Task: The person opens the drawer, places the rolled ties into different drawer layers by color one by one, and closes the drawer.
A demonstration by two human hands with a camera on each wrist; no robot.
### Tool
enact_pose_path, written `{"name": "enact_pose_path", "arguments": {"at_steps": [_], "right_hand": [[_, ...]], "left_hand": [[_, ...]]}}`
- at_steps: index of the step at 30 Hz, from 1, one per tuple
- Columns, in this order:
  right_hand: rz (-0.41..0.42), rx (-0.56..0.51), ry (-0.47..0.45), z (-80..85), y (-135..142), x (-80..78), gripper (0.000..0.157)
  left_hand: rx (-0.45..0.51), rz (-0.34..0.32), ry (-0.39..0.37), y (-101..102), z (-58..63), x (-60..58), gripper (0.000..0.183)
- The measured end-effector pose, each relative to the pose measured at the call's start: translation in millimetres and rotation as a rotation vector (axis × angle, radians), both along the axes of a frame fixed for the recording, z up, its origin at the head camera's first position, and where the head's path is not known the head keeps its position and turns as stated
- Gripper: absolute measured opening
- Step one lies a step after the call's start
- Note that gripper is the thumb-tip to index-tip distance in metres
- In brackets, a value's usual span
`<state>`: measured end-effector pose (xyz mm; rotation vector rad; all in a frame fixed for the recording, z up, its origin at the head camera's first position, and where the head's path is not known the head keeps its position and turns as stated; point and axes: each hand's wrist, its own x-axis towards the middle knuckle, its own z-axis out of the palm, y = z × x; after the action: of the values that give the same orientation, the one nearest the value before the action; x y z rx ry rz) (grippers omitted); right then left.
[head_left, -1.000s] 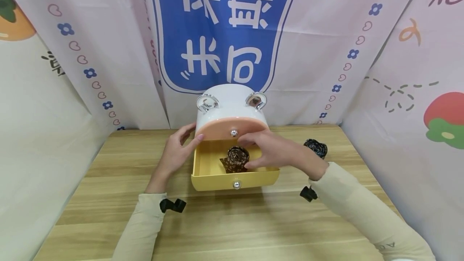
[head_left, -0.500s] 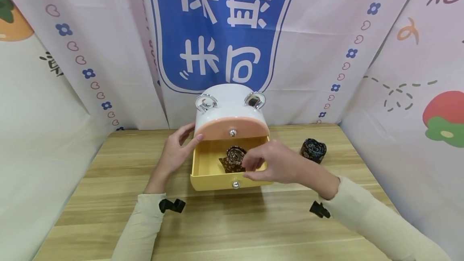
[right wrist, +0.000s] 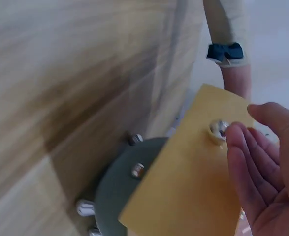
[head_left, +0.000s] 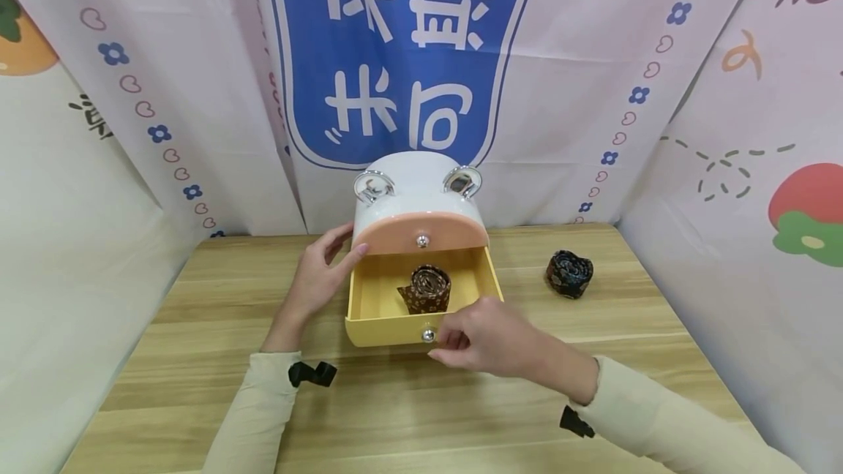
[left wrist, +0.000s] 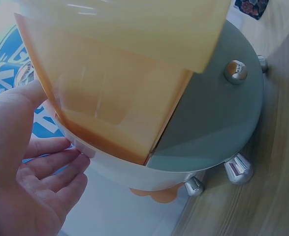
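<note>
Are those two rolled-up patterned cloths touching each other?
Apart: the head view shows the brown roll inside the yellow drawer, the black roll on the table.

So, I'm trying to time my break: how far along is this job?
Done, it seems: the brown patterned roll lies inside the open yellow drawer. In hand: the right hand is beside the drawer's knob, contact unclear, while the left hand touches the white cabinet. Left, probably: closing the drawer, which is pulled out; the dark roll on the table may need stowing too.
</note>
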<state>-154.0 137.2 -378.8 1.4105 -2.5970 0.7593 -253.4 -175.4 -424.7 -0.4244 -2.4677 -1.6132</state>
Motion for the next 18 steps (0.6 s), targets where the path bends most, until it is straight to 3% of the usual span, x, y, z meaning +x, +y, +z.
{"name": "enact_pose_path", "arguments": {"at_steps": [8, 18], "right_hand": [[-0.135, 0.032, 0.187, -29.1, -8, 6.2, 0.017], [-0.228, 0.026, 0.318, -40.3, -15, 6.0, 0.015]], "left_hand": [[-0.006, -0.006, 0.002, 0, -2.0, -0.1, 0.067], [-0.003, 0.003, 0.003, 0, -0.4, 0.1, 0.067]]}}
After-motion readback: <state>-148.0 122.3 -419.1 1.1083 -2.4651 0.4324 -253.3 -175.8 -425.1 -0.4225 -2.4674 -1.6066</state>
